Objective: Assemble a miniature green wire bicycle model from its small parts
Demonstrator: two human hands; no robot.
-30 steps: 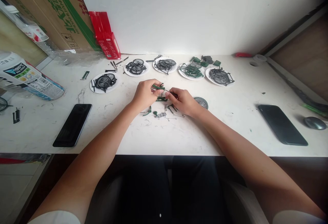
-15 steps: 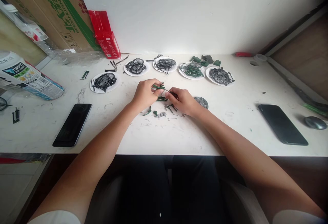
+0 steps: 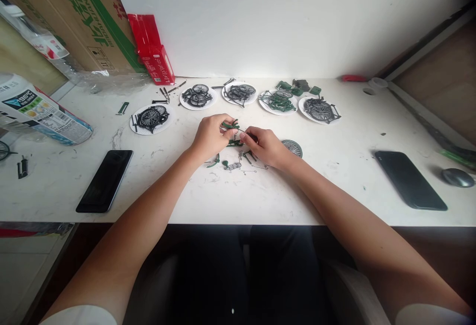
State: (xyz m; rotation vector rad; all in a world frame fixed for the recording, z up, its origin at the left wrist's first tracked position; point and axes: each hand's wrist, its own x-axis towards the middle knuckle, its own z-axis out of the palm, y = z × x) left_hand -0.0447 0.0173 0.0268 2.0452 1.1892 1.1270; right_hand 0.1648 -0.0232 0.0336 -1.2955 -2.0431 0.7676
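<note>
Above the middle of the white table, my left hand (image 3: 212,135) is closed, its fingertips pinching a small green model bicycle part (image 3: 229,126). Closed too, my right hand (image 3: 267,145) grips a slim screwdriver (image 3: 243,131) whose thin shaft points left at the green part; most of its dark handle is hidden in the fingers. Beneath the hands lie another green part (image 3: 235,143), a curved green mudguard (image 3: 213,161), a small green saddle (image 3: 225,164) and a grey rack-like piece (image 3: 234,166). A spoked wheel (image 3: 292,148) rests partly behind my right wrist.
Several paper plates of model bicycle parts, one plate (image 3: 169,123) among them, line the back. A phone (image 3: 105,181) lies left; another dark phone-like slab (image 3: 411,180) and a mouse (image 3: 458,177) lie right. A large bottle (image 3: 44,109) and red box (image 3: 158,62) stand left.
</note>
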